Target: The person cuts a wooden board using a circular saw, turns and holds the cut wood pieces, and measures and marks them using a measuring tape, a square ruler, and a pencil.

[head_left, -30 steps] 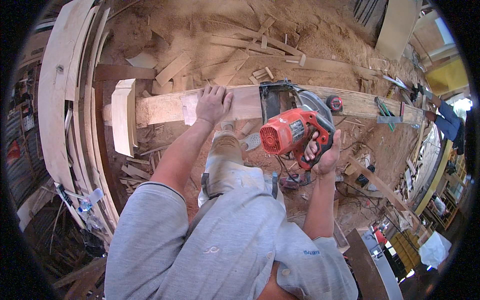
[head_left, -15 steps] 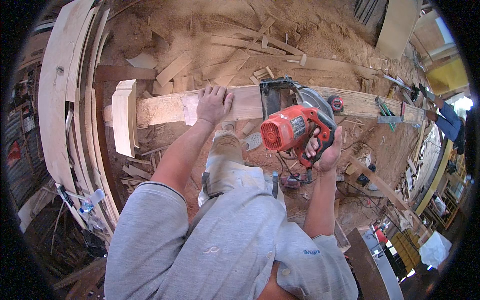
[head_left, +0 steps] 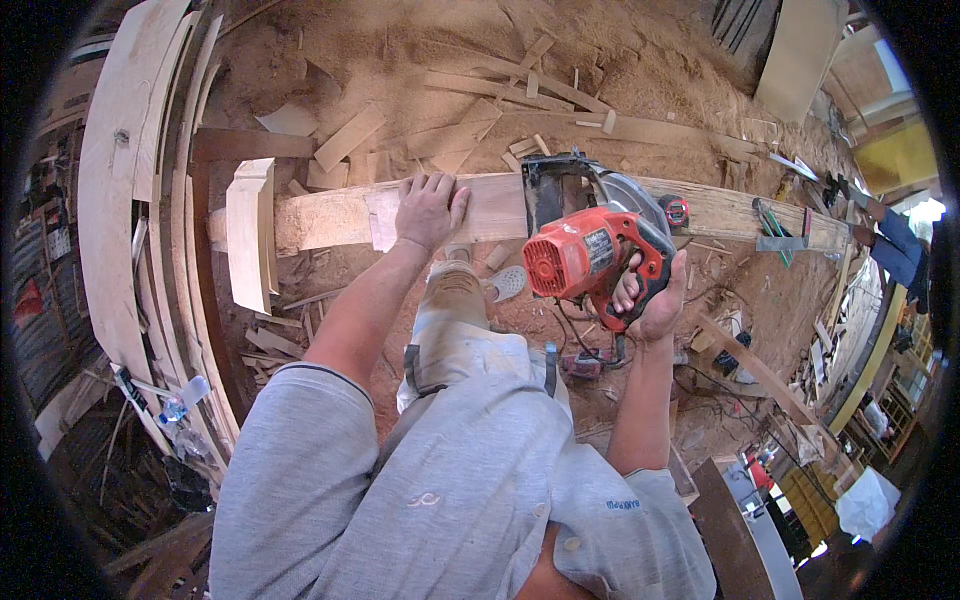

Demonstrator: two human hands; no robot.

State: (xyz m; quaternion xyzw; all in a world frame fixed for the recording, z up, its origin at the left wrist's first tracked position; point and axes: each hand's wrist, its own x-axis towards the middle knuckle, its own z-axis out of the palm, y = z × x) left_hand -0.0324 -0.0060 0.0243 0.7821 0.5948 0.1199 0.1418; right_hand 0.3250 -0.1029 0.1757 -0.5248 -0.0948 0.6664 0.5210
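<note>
Two-handed now: gripping the red circular saw (head_left: 572,256) by its handle in the right hand (head_left: 660,308), toward three o'clock from the left hand (head_left: 428,212), laid fingers-together on the pale board (head_left: 495,206), lengthwise nine to three.

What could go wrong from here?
The bare left hand rests on the pale board near the red circular saw; a kickback could endanger it.
Only the right hand grips the saw, so a jerk might be hard to control.
The tape measure sits right beside the saw and could get knocked.
</note>
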